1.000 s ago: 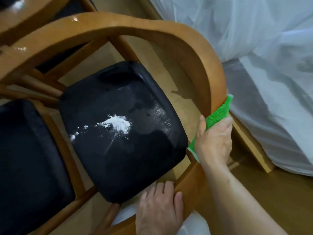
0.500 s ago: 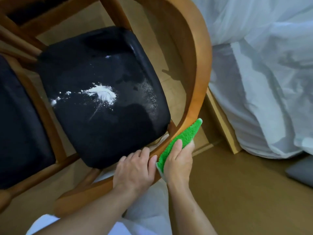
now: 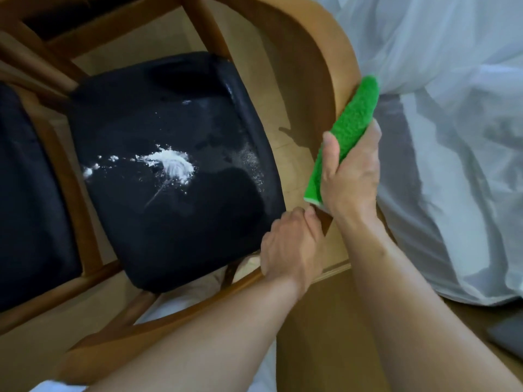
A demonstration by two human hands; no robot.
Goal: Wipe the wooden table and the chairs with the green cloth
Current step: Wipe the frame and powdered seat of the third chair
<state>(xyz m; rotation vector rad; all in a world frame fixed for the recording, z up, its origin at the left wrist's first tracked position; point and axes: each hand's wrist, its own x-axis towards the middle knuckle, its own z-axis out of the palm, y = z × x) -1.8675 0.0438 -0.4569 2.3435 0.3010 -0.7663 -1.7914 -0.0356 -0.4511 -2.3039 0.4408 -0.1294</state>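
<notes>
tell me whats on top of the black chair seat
White powder with scattered specks lies on the black seat. Nothing else rests on it, and no part is covered.

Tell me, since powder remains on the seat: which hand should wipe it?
Probably the right hand: it already holds the green cloth. The left hand grips the chair frame, steadying it.
</notes>
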